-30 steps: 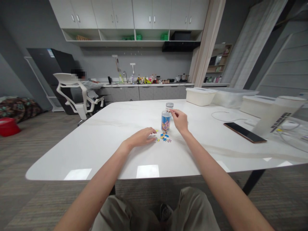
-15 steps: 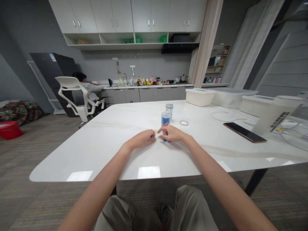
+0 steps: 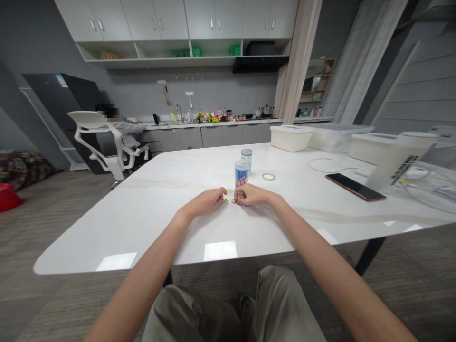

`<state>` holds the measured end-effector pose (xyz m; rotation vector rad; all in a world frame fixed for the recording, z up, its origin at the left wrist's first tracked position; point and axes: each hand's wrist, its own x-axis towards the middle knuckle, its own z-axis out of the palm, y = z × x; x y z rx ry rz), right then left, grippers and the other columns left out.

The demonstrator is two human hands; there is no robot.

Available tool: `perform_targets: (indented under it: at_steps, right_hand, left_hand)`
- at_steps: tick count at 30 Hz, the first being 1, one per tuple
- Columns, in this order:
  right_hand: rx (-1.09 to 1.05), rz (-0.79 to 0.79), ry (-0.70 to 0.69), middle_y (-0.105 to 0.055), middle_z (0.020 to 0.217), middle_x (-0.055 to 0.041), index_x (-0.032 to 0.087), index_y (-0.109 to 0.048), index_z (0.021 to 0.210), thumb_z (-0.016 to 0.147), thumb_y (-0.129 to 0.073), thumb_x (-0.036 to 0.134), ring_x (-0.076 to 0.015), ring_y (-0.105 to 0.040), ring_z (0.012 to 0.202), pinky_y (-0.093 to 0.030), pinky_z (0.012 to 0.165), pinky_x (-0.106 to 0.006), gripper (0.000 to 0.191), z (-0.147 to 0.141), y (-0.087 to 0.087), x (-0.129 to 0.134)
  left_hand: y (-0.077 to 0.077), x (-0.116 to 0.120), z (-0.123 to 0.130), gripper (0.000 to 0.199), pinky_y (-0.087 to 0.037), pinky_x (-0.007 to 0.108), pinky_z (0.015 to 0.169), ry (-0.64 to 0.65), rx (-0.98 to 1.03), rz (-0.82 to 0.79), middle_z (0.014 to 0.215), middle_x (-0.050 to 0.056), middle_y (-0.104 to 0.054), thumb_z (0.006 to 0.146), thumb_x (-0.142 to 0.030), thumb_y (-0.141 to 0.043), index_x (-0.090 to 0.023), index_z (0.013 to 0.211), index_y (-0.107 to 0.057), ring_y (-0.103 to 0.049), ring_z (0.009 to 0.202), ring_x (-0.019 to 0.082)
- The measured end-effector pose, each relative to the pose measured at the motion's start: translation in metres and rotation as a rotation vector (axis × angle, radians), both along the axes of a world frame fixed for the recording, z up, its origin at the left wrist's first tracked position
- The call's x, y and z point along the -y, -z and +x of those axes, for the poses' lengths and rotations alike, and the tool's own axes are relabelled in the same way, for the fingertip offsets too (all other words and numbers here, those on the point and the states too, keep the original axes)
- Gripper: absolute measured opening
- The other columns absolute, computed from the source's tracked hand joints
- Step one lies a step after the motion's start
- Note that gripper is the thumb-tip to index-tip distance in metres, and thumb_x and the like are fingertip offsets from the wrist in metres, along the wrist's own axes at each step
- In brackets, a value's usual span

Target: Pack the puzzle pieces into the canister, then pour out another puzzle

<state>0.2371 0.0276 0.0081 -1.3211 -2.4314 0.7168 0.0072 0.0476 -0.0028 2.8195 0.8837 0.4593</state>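
My left hand (image 3: 208, 201) rests on the white table with its fingers curled together. At its fingertips is a small yellow puzzle piece (image 3: 225, 201). My right hand (image 3: 252, 194) is bent downward, thumb and fingers pinched on another small puzzle piece (image 3: 234, 202), partly covered by the fingers. A loose yellow piece (image 3: 229, 191) lies just beyond, between the hands. Behind my right hand stands a clear-topped can (image 3: 241, 173) with a blue and pink picture; its base is hidden by the hand. Other bits under the right palm are mostly hidden.
A second can (image 3: 247, 156) with a grey lid stands behind the first. To its right lies a round lid (image 3: 268, 176). Farther right are a phone (image 3: 355, 186), a white cup (image 3: 399, 161), cables and lidded tubs (image 3: 291, 138). A person (image 3: 123, 128) sits beyond the table's far left.
The right hand's fingers have drawn in and down, exposing the piece at their tips. The left hand stays beside its piece. The whole view has shifted slightly.
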Motion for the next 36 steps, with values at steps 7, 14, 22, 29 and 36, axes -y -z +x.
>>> perform_targets:
  at_steps: [7,14,22,29,36]
  right_hand:
    - [-0.001,0.036,0.003,-0.059,0.059,0.0035,0.014,-0.066,0.104,0.078,-0.060,0.019,-0.0101,-0.051,0.051,-0.036,0.052,-0.021,0.027,-0.002,0.003,-0.002]
    - [-0.040,-0.019,0.026,-0.058,0.054,0.0049,0.015,-0.064,0.098,0.079,-0.064,0.024,-0.0103,-0.052,0.048,-0.036,0.051,-0.021,0.022,-0.004,0.000,0.000]
    - [-0.040,0.108,0.052,-0.059,0.058,0.0042,0.015,-0.066,0.092,0.083,-0.059,0.026,-0.0077,-0.050,0.047,-0.033,0.053,-0.021,0.016,-0.004,0.004,-0.005]
    - [0.017,0.107,0.031,-0.055,0.052,0.0051,0.015,-0.068,0.098,0.085,-0.052,0.021,-0.0085,-0.050,0.047,-0.033,0.055,-0.021,0.022,-0.005,0.006,-0.005]
    - [0.024,0.114,0.019,-0.053,0.054,0.0045,0.015,-0.070,0.102,0.086,-0.057,0.028,-0.0096,-0.046,0.052,-0.031,0.055,-0.022,0.025,-0.009,-0.001,0.003]
  left_hand:
    - [0.002,-0.003,-0.001,0.020,-0.047,0.031,0.075,0.015,0.014,0.002,0.090,0.005,-0.065,0.086,-0.020,-0.047,-0.019,0.106,-0.053,-0.061,0.082,0.018]
    - [0.002,-0.003,-0.001,0.019,-0.046,0.030,0.074,0.013,-0.002,0.012,0.090,0.005,-0.064,0.087,-0.019,-0.047,-0.018,0.104,-0.056,-0.060,0.081,0.018]
    - [0.000,-0.002,-0.001,0.016,-0.046,0.030,0.075,0.026,-0.033,0.027,0.091,0.006,-0.063,0.087,-0.020,-0.047,-0.017,0.094,-0.061,-0.059,0.082,0.018]
    - [-0.003,0.002,0.003,0.018,-0.046,0.031,0.081,0.074,-0.027,-0.039,0.097,0.007,-0.060,0.089,-0.031,-0.051,-0.018,0.092,-0.063,-0.059,0.090,0.020]
    - [-0.003,0.002,0.003,0.009,-0.042,0.028,0.066,-0.001,0.019,-0.036,0.083,0.002,-0.059,0.088,-0.026,-0.049,-0.019,0.085,-0.053,-0.053,0.072,0.016]
